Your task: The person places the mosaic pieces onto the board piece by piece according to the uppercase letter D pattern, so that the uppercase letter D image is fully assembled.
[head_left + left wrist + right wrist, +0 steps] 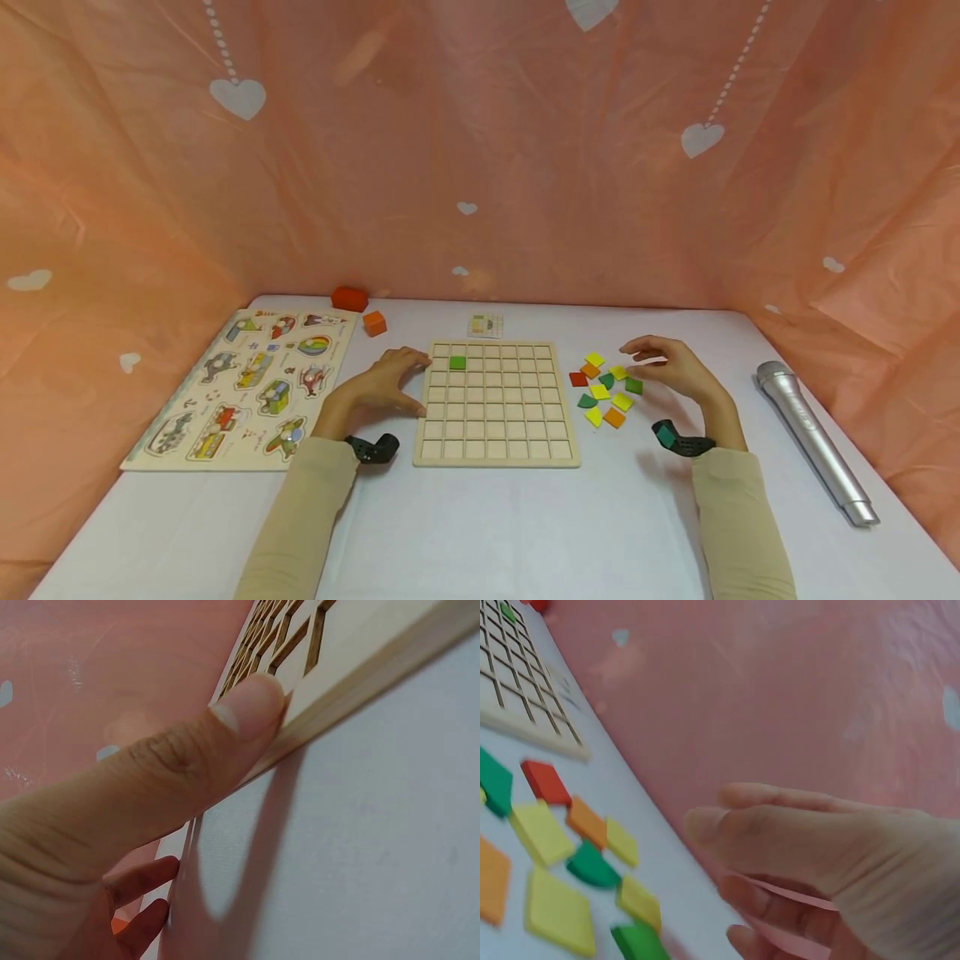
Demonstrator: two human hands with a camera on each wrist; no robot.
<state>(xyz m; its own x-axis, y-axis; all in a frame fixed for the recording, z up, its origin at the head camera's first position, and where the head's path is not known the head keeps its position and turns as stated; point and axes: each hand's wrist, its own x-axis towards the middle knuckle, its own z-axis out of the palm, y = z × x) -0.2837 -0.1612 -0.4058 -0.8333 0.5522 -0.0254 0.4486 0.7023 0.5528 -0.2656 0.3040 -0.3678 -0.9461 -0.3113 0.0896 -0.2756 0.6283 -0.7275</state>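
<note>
My left hand (384, 382) is at the left edge of a wooden grid board (422, 442), thumb and fingers spread along that side. In the left wrist view the thumb (251, 705) touches the board's rim. One green square tile (457, 363) lies in a cell near the board's upper left. Right of the board is a loose group of small tiles, among them a red tile (578, 379), an orange tile (614, 417) and a yellow tile (599, 392). Over the right side of this group hovers my right hand (671, 367), fingers loosely bent, nothing visible between them.
A picture puzzle board (255, 408) lies at the left. Behind it are a red block (349, 299) and an orange cube (374, 323). A small printed card (486, 326) lies beyond the grid board. At the far right rests a silver microphone (813, 442). Pink curtain encloses the table.
</note>
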